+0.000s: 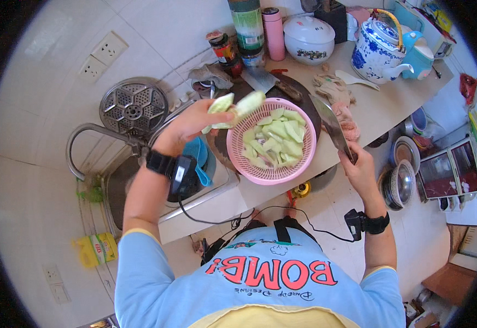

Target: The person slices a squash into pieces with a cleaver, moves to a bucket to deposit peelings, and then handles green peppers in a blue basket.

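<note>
My left hand (192, 121) is closed around pale green vegetable pieces (220, 105), held just left of a pink plastic colander. One long piece (249, 103) reaches over the colander's far rim. Inside the pink colander (271, 179) lie several pale green vegetable slices (282, 136). At its right side, my right hand (357, 167) grips the dark handle of a kitchen knife (334, 124), the blade pointing away from me. The colander stands on a dark round cutting board (304, 94). A cleaver (261, 80) with a wooden handle lies behind the colander.
Left of the board is a sink (119, 188) with a curved faucet (80, 142) and a blue plastic scoop (195, 153). Jars, a pink flask (273, 34), a white lidded pot (308, 38) and a blue-and-white teapot (378, 52) line the back. Cloths (334, 90) lie right of the board.
</note>
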A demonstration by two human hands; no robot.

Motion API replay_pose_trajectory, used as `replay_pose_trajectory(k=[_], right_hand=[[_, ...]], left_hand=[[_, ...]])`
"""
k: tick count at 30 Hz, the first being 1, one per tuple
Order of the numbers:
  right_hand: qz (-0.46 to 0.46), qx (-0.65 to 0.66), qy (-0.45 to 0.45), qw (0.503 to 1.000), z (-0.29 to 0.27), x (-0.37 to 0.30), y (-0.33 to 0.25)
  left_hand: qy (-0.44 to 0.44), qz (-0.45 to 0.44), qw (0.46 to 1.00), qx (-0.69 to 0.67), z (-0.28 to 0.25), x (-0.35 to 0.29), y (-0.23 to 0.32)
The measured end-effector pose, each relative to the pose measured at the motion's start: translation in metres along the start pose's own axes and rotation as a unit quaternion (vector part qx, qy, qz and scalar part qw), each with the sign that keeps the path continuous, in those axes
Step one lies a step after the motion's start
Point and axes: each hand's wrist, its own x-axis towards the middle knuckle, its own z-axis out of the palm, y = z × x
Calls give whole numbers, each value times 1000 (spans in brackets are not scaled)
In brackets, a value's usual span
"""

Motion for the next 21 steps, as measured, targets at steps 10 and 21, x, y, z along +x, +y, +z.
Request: replay_pose_trajectory(k=[10, 21], right_hand=[[107, 170, 101, 974, -1, -60, -13], [108, 173, 404, 892, -93, -200, -19]], left_hand=[[-226, 87, 871, -428, 120, -11, -21], [-446, -20, 801, -400, 338, 20, 32]])
